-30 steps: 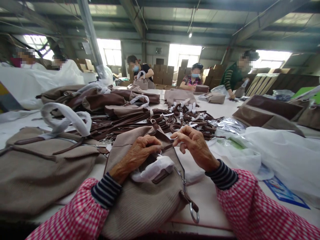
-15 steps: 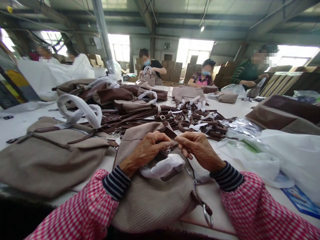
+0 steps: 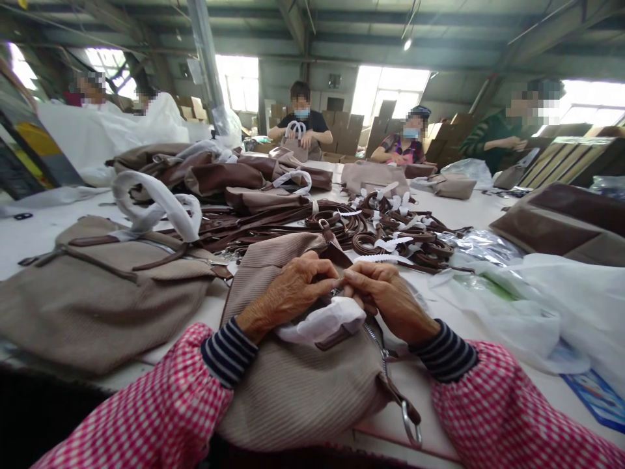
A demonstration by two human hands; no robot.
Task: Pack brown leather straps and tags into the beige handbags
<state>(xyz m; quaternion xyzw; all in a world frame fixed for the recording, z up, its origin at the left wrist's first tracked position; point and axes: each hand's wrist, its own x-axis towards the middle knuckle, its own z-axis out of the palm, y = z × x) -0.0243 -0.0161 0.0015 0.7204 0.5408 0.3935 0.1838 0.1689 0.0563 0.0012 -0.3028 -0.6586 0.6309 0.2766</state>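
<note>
A taupe ribbed handbag [image 3: 303, 391] lies at the table's near edge, its handle [image 3: 327, 320] wrapped in white. Over its open top, my left hand [image 3: 293, 286] is closed in a pinch, thumb against forefinger. My right hand [image 3: 385, 293] pinches too, its fingertips meeting the left ones. Whatever is between the fingertips is too small and hidden to name. Below the right hand runs the bag's metal zipper [image 3: 375, 339]. A metal ring [image 3: 411, 423] hangs from the bag's near corner.
A second taupe handbag [image 3: 107, 306] lies on the left. Beyond my hands are coiled brown straps [image 3: 361, 228] and a heap of bags [image 3: 224, 176]. White plastic bags [image 3: 561, 299] and a blue printed packet [image 3: 596, 397] are on the right. Several co-workers [image 3: 300, 117] work across the table.
My right hand has moved slightly down and left, its fingers now tighter against the left hand's. The bag stays in place. The view has shifted a little.
</note>
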